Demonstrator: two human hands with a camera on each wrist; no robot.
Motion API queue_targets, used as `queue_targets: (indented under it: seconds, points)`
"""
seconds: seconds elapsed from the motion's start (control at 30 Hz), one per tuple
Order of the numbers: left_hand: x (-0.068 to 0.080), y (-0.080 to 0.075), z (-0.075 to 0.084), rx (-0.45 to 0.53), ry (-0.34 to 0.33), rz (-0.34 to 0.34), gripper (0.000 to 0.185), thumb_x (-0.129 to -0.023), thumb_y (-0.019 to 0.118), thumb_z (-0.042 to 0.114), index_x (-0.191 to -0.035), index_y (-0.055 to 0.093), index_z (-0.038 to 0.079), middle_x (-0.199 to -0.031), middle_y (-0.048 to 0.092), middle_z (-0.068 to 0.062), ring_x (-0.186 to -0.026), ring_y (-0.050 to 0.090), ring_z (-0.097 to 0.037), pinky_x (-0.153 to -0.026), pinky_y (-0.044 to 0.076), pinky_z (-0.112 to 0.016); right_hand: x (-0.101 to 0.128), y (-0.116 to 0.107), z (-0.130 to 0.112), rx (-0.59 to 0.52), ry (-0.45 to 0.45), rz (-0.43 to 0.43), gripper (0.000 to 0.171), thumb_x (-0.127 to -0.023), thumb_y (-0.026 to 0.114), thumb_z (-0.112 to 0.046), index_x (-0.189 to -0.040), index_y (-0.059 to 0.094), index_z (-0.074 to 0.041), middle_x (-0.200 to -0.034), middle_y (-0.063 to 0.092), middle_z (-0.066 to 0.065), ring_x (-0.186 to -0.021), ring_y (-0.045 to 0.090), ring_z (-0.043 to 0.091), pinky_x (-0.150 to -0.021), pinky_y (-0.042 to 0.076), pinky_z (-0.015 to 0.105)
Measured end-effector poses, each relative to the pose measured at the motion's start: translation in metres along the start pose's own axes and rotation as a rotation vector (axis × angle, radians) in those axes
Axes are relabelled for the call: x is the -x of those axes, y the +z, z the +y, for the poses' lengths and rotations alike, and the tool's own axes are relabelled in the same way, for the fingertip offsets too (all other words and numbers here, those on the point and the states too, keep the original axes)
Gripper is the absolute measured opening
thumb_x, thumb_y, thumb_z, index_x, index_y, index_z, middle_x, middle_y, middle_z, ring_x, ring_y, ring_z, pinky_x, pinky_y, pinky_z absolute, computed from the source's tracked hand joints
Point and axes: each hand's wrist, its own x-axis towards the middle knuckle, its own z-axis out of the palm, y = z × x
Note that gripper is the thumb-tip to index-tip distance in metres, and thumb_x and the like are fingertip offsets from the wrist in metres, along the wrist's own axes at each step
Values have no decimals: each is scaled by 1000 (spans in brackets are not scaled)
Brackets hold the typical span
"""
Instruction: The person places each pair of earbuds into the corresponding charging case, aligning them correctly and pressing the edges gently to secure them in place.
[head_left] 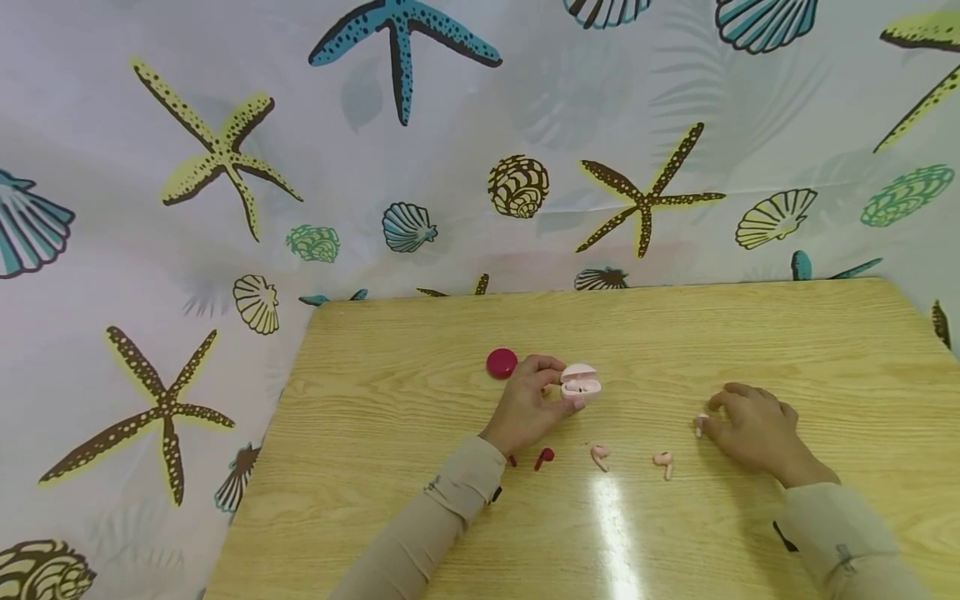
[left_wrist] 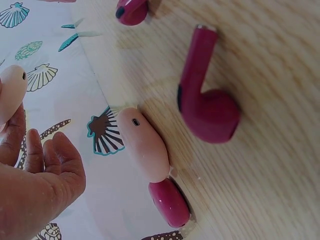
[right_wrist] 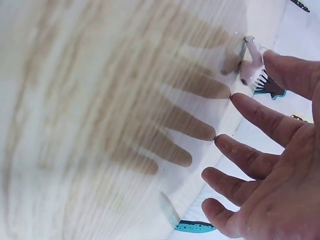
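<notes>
My left hand (head_left: 528, 402) grips a pale pink earbud case (head_left: 581, 392) with its lid raised; a whitish shape shows inside. In the left wrist view this case (left_wrist: 12, 92) is at the left edge, its small port facing the camera. My right hand (head_left: 753, 427) is over the table to the right, fingers spread apart in the right wrist view. A pale earbud (right_wrist: 251, 64) is right by its thumb and index fingertips. Two pink earbuds (head_left: 601, 457) (head_left: 663, 463) lie between the hands. Near my left wrist lies a crimson earbud (head_left: 545, 457), with another partly hidden by the sleeve.
A crimson case (head_left: 502, 363) sits on the wooden table (head_left: 390, 375) beyond my left hand. In the left wrist view a second pink case (left_wrist: 144, 145) stands beside that crimson one. A cloth (head_left: 450, 167) printed with shells and starfish hangs behind the table.
</notes>
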Motion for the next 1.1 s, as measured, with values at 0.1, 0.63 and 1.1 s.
queue_targets:
  seconds: [0.1,0.63,1.1]
  points:
    - [0,1,-1,-2,1,1,26,-83,74,21,-101,70,2,-121,56,-5,-113,49,-18,-91,51,-37,0,0,0,4,-1,9,30,-91,60,-32,-102,68,-5,-132,48,35,-116,41,62,-85,25,77]
    - [0,0,0,-5,5,4,26,-83,74,21,-101,70,2,-121,56,-6,-113,49,-19,-92,51,-39,2,1,1,-33,-53,-24,21,-89,62,-22,-105,67,-9,-135,44,36,-117,37,66,-83,23,78]
    - [0,1,-1,8,-5,-13,26,-84,74,21,-102,70,3,-121,55,-5,-113,49,-19,-91,50,-39,1,2,3,-34,-55,-6,12,-90,60,-16,-95,68,-9,-132,47,36,-118,40,61,-84,23,77]
